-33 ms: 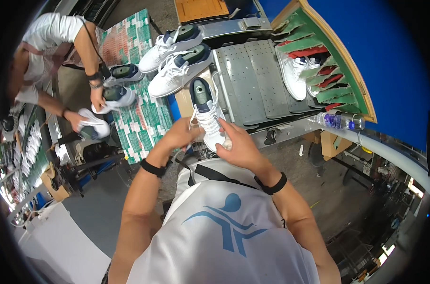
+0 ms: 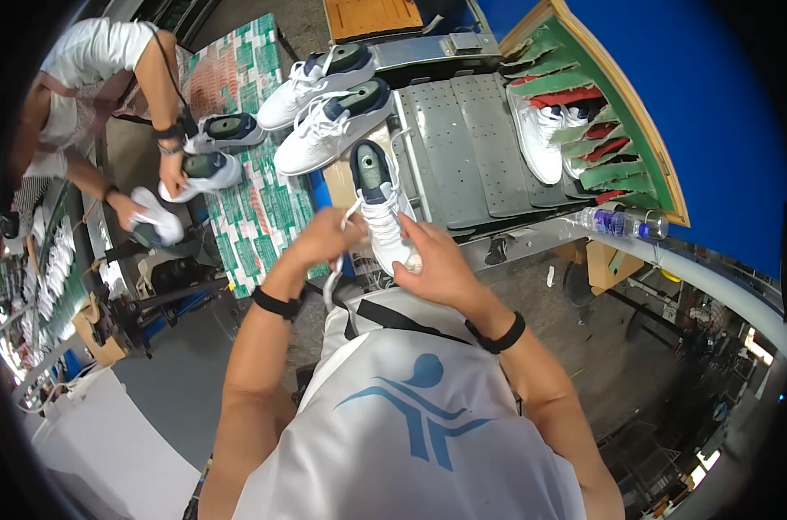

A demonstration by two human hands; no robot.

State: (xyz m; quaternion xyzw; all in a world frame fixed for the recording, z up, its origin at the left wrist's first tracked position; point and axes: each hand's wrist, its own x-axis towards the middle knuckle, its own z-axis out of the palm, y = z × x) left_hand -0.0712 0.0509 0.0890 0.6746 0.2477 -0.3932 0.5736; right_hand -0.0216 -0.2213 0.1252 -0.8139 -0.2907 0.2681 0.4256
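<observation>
White shoe [image 2: 385, 227] (hands [image 2: 441, 267] on it) holds green insole [image 2: 370, 165].

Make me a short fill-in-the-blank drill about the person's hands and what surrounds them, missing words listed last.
1. The person's ____ hand pinches a white lace of the sneaker nearest the body.
2. The wristband below the right hand, which touches that sneaker, is ____.
3. A clear bottle lies to the ____ of that sneaker.
4. The broad panel beyond the green and red strips is ____.

Missing words: left; black; right; blue.
</observation>
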